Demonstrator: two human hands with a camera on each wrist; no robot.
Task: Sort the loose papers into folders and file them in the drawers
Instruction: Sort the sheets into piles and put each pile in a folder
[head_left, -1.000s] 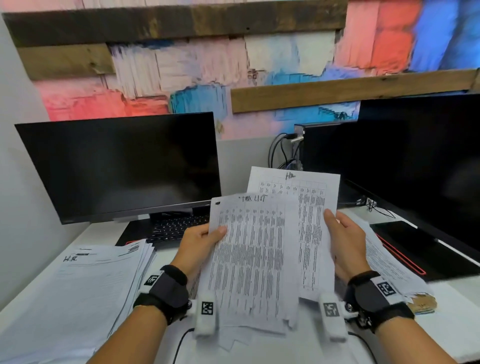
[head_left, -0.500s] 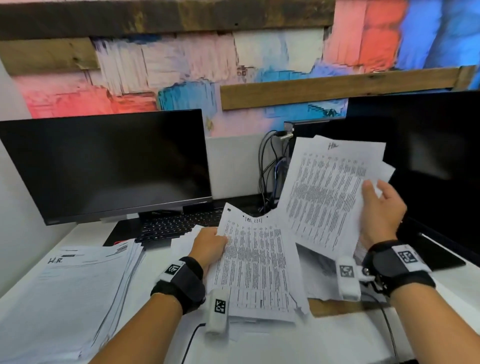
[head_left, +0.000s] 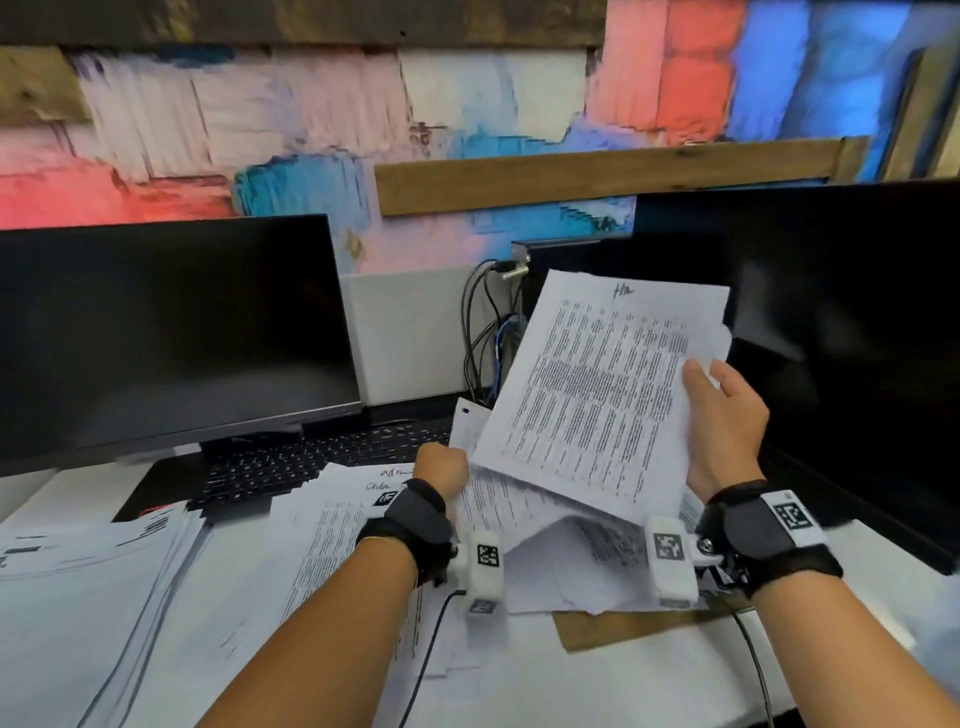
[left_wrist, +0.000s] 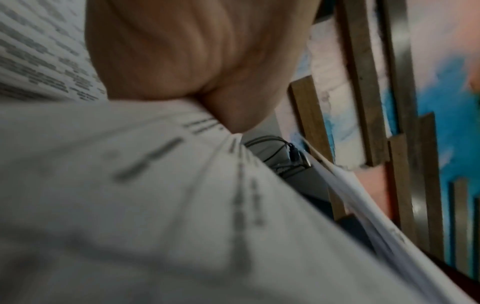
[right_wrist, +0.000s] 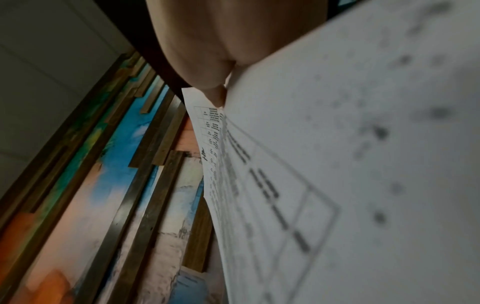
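My right hand (head_left: 722, 421) grips a sheaf of printed papers (head_left: 602, 389) by its right edge, thumb on the front, and holds it raised and tilted over the desk. In the right wrist view the thumb (right_wrist: 221, 41) presses on that sheaf (right_wrist: 337, 164). My left hand (head_left: 441, 465) is curled at the left edge of the lower papers (head_left: 545, 540); the raised sheaf hides its fingers. Up close, the left hand (left_wrist: 182, 61) lies against printed sheets (left_wrist: 130, 205). A brown folder (head_left: 623, 626) shows under the heap.
A thick paper stack (head_left: 88, 597) lies at the left and loose sheets (head_left: 332, 519) in the middle. Two dark monitors (head_left: 166, 332) (head_left: 831, 338) stand behind, with a keyboard (head_left: 291, 467) and cables (head_left: 483, 338) between them.
My right hand lifted its sheaf away to the right, then brought it back left over the lower papers. My left hand sank to the desk with its sheets and curled tighter.
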